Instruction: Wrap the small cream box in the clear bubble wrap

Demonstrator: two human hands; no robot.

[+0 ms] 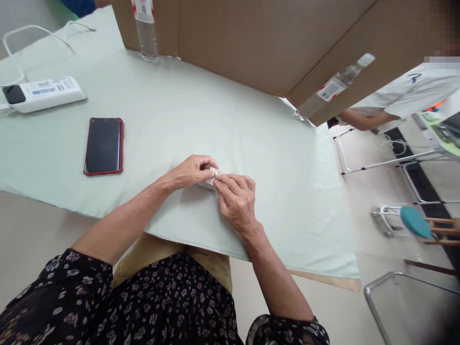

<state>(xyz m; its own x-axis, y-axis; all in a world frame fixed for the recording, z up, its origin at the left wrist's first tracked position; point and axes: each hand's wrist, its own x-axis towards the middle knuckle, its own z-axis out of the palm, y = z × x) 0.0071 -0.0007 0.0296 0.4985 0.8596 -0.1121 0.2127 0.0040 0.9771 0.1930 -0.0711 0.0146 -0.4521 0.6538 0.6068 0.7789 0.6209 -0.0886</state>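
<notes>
Both my hands meet over the near half of the table around a small white object (pixel 207 183), mostly covered by my fingers, so its kind is hard to make out. My left hand (pixel 190 171) pinches it from the left between thumb and fingers. From the right, the bent fingers of my right hand (pixel 237 197) press together on its near right end. The object is close to the pale green cloth (pixel 280 191); whether it touches the cloth is unclear.
A red-cased phone (pixel 104 145) lies left of my hands, with a white power strip (pixel 50 93) and cable beyond. Brown cardboard panels (pixel 233 43) stand at the back beside two clear bottles (pixel 147 40). At right are a person in white (pixel 391 98) and a teal-seated stool (pixel 415 222).
</notes>
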